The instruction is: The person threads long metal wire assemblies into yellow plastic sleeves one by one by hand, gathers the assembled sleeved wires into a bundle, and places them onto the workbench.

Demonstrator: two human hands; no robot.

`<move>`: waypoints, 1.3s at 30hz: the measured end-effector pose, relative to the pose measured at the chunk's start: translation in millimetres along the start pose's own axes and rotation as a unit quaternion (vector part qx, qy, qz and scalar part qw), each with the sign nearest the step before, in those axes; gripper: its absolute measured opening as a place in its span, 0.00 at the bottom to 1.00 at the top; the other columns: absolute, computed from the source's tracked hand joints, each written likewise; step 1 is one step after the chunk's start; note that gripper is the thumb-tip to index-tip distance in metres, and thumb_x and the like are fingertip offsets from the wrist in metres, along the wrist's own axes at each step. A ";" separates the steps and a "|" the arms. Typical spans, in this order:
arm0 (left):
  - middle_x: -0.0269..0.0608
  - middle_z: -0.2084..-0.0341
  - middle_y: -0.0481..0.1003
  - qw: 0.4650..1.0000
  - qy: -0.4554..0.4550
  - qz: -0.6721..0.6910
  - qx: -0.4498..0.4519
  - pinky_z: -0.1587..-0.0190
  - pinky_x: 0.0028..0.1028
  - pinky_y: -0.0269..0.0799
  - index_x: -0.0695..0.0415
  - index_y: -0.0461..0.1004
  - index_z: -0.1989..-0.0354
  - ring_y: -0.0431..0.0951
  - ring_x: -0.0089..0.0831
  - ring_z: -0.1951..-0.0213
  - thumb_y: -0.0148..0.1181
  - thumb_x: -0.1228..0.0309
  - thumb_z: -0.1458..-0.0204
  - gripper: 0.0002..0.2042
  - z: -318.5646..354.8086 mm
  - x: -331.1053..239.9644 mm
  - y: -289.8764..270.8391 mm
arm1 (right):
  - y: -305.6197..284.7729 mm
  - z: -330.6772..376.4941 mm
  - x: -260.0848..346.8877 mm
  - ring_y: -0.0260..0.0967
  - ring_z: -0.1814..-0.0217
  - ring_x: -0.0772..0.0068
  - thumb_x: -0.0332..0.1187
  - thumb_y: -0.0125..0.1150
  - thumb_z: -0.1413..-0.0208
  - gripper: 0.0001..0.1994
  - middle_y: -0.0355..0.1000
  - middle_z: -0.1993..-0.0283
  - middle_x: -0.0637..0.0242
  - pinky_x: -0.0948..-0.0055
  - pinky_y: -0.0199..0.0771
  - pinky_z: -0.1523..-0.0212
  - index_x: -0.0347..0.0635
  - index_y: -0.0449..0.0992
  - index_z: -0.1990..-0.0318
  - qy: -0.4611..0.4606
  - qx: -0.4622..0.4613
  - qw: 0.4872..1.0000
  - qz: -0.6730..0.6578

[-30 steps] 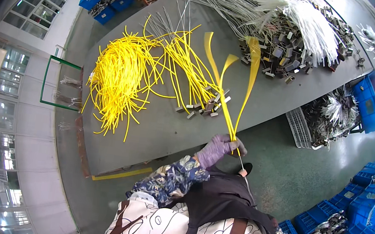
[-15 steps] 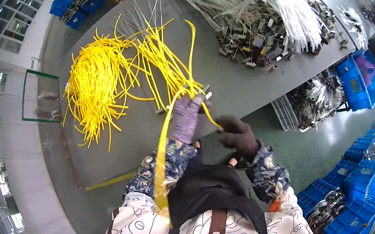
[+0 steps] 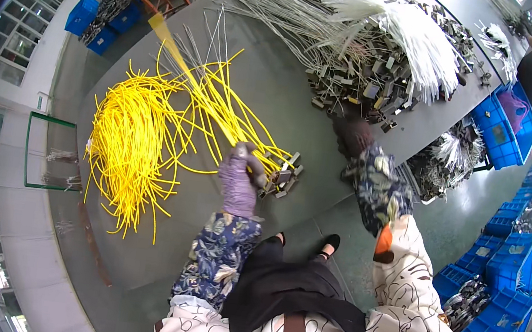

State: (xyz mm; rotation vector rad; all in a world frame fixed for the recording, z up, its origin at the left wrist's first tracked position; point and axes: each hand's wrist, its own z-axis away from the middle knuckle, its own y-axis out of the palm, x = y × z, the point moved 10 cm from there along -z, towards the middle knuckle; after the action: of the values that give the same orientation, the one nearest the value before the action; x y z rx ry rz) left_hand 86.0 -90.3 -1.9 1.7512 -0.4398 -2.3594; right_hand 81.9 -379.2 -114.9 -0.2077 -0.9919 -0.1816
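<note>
My left hand (image 3: 242, 173), in a purple and grey glove, is closed round a yellow tube (image 3: 187, 72) that slants up to the far left, its far end smeared by motion. Right beside those fingers lie several small metal blocks (image 3: 283, 179) at the near ends of a bundle of yellow tubes (image 3: 239, 112). My right hand (image 3: 353, 136), in a dark glove, is blurred at the near edge of a heap of metal blocks (image 3: 358, 77) with thin wires. Its fingers are too smeared to show whether they hold anything.
A large heap of yellow tubes (image 3: 132, 138) lies left on the grey table (image 3: 271, 76). White wire bundles (image 3: 408, 33) cover the far block heap. Right of the table, a blue crate (image 3: 503, 127) stands near more wire bundles (image 3: 450, 146); several blue crates (image 3: 497, 324) line the right side.
My right hand has moved from beside my left hand out to the block heap. The long yellow tube, earlier hanging toward my body, now points away to the far left. My left hand shifted slightly left.
</note>
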 end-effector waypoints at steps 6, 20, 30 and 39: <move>0.42 0.74 0.73 0.989 -0.121 0.055 0.068 0.72 0.29 0.75 0.60 0.69 0.65 0.75 0.31 0.75 0.51 0.64 0.44 0.11 37.8 86.2 68.6 | 27.4 147.3 -39.6 0.63 0.80 0.77 0.37 0.58 0.50 0.13 0.68 0.78 0.67 0.74 0.65 0.79 0.35 0.74 0.65 0.023 0.009 0.997 -0.069; 0.51 0.64 0.73 0.993 0.049 0.058 0.091 0.62 0.41 0.79 0.60 0.66 0.64 0.77 0.43 0.65 0.54 0.63 0.45 0.12 -7.8 -6.7 92.4 | -104.2 458.7 -440.7 0.74 0.62 0.57 0.39 0.59 0.57 0.12 0.76 0.65 0.56 0.63 0.73 0.60 0.44 0.79 0.66 0.272 0.123 0.862 0.410; 0.54 0.74 0.75 0.992 0.106 0.048 0.047 0.75 0.40 0.80 0.61 0.65 0.67 0.78 0.42 0.78 0.44 0.67 0.41 0.09 -18.4 -91.3 91.8 | -115.4 440.9 -467.4 0.75 0.64 0.65 0.44 0.64 0.62 0.16 0.77 0.67 0.60 0.67 0.73 0.63 0.47 0.80 0.65 0.301 0.056 0.904 0.298; 0.43 0.74 0.76 0.972 -0.008 -0.058 0.227 0.69 0.29 0.76 0.59 0.74 0.71 0.78 0.30 0.73 0.53 0.66 0.47 0.09 22.1 -26.9 106.4 | -108.8 433.8 -408.9 0.73 0.67 0.68 0.38 0.64 0.61 0.14 0.76 0.67 0.61 0.69 0.73 0.65 0.45 0.79 0.65 0.310 0.029 0.923 0.228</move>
State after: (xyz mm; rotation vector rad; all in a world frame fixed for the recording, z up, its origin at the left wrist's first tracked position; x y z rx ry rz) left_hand 68.8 -179.3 63.8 1.9864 -0.9713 -2.5005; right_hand -514.2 -350.2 -219.7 -0.2987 -0.2985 0.2036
